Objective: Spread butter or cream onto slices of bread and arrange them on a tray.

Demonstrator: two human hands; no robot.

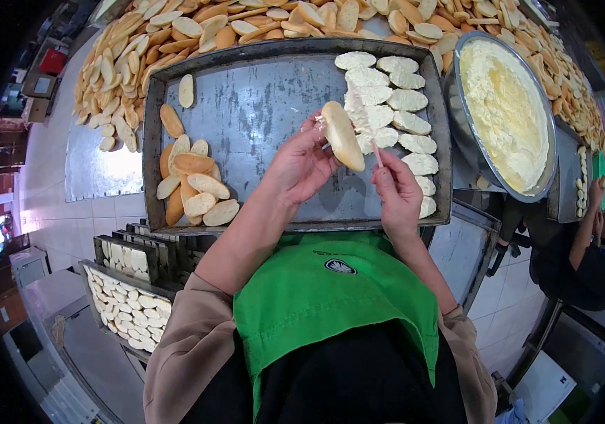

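Note:
My left hand [305, 159] holds an oval bread slice [343, 137] tilted above a dark-rimmed metal tray [260, 116]. In my right hand [397, 188] is the thin pinkish handle of a spreader [377, 153]. Its blade, apparently coated with cream, reaches up beside the slice; whether they touch cannot be told. Slices covered with pale cream [407, 99] lie in columns along the tray's right side. Plain bread slices [208, 185] are piled in its lower left corner. Right of the tray, a steel bowl [464, 140] contains pale yellow cream [509, 106].
A large heap of bread slices [217, 26] spreads behind the tray and around the bowl. At lower left, trays of cream-covered slices [127, 307] stand in a rack. Another person [588, 259] is at the far right, near another tray [567, 180].

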